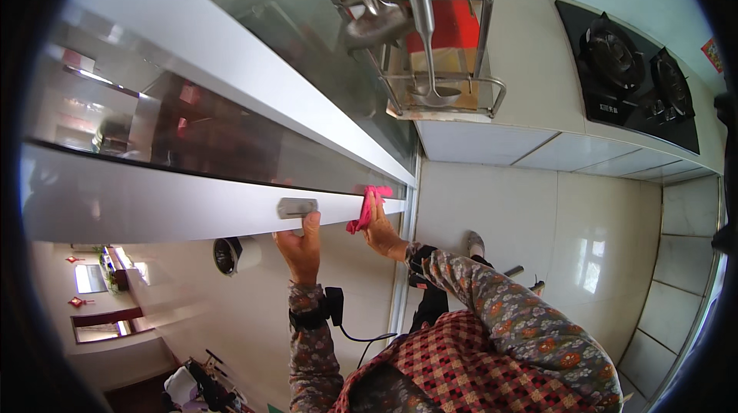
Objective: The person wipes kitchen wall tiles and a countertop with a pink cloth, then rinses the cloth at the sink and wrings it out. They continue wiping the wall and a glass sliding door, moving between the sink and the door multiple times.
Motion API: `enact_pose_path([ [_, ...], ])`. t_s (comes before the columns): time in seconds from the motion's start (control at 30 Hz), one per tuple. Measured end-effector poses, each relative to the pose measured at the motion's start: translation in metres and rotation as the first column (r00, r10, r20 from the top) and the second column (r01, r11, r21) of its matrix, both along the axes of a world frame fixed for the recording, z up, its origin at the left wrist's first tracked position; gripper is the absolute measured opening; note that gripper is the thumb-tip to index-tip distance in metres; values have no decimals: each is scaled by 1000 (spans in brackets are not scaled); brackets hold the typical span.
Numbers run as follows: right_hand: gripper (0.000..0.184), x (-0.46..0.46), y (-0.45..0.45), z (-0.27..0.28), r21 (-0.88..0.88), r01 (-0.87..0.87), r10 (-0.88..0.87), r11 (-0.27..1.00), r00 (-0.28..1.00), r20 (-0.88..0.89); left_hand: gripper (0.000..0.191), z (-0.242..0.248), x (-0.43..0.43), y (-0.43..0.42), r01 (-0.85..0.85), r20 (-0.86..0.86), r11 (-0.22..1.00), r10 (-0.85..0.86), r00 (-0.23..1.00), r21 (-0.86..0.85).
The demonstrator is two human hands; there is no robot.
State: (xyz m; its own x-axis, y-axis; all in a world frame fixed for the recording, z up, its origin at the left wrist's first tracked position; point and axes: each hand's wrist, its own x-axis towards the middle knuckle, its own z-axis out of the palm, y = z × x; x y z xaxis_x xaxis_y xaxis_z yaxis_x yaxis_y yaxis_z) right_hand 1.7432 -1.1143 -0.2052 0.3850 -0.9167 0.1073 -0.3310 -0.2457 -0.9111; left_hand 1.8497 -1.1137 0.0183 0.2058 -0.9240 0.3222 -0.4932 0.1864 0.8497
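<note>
A white-framed sliding glass door point(230, 201) stands before me, its edge frame running from the left rim towards the floor track. My left hand point(301, 249) grips this frame beside a recessed metal door pull point(297, 208), the thumb at the pull's edge and the fingers partly hidden behind the frame. Lower on the same frame, my right hand point(381, 231) presses a bright pink cloth point(364, 212) against it, with part of the cloth reaching the glass. A second white frame point(288, 90) runs above the first one.
A metal rack point(499, 90) with a hanging ladle point(432, 96) and a skimmer point(377, 24) stands on the counter point(519, 67). Beyond it is a black gas hob point(628, 76). A bin point(228, 255) stands on the floor past the door. The floor track point(398, 298) runs beside my feet.
</note>
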Motion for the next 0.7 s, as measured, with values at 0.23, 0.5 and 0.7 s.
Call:
enact_pose_path([
  [0.23, 76, -41, 35, -59, 413, -211, 169, 886, 976, 135, 52, -51, -8, 11, -181, 16, 978, 181, 983, 99],
  [0.5, 26, -241, 106, -79, 467, -193, 329, 863, 916, -229, 45, -155, 8, 70, -160, 83, 939, 142, 986, 303],
  [0.7, 32, -360, 132, -43, 761, 435, -661, 481, 750, -11, 44, -289, -1, 138, 232, -178, 633, -149, 973, 739],
])
